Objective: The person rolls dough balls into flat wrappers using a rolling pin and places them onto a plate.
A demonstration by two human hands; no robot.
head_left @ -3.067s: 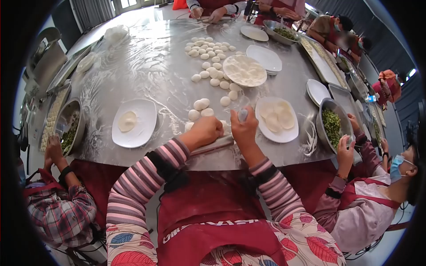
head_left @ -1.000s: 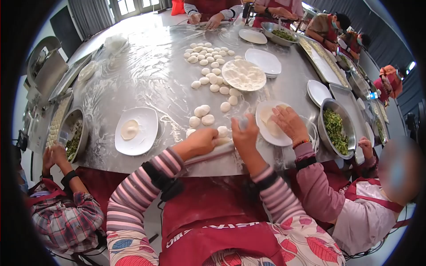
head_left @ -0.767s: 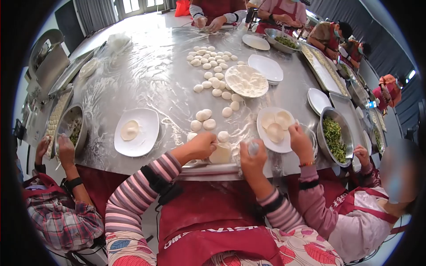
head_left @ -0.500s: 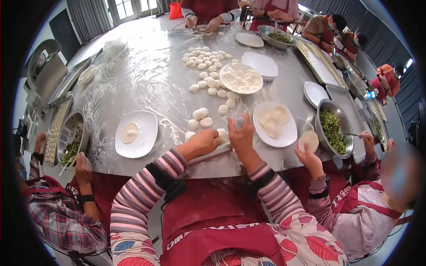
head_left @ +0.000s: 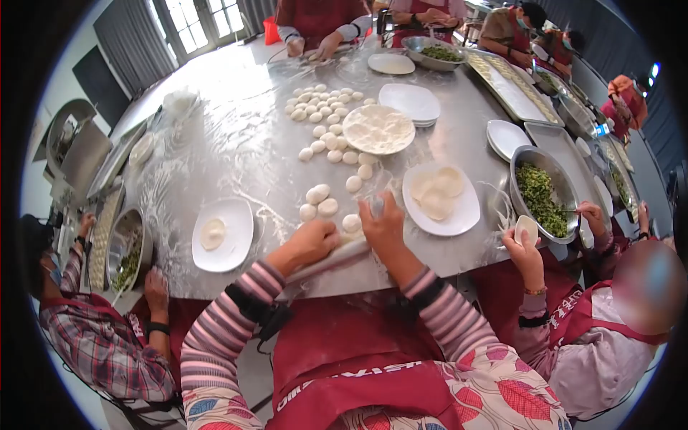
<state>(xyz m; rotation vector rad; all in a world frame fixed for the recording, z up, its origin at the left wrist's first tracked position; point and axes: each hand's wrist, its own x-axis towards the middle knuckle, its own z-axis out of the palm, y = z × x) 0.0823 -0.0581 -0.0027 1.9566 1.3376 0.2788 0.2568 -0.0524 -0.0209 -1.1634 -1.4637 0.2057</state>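
Note:
My left hand (head_left: 309, 242) is closed beside a pale board (head_left: 331, 261) at the table's near edge; what its fingers hold is hidden. To its right, my right hand (head_left: 385, 223) reaches over the board's right end with bent fingers, and whatever lies under them cannot be made out. A white dough ball (head_left: 351, 223) lies between my hands. Several more dough balls (head_left: 327, 207) sit just beyond them. One flat dough round (head_left: 213, 233) rests on the left white plate (head_left: 236, 252), and overlapping rounds (head_left: 437, 193) lie on the right plate (head_left: 459, 222).
Farther back are a flour plate (head_left: 378, 129), many dough balls (head_left: 315, 107) and stacked plates (head_left: 409, 102). Bowls of green filling stand right (head_left: 542, 186) and left (head_left: 129, 247). A co-worker's hand (head_left: 527, 258) on the right holds a wrapper (head_left: 526, 229). Others work around the table.
The view has shifted slightly. My left hand has moved left, away from my right hand. The right co-worker's wrapper, flat before, is now cupped. The left co-worker's hand has moved down from the bowl.

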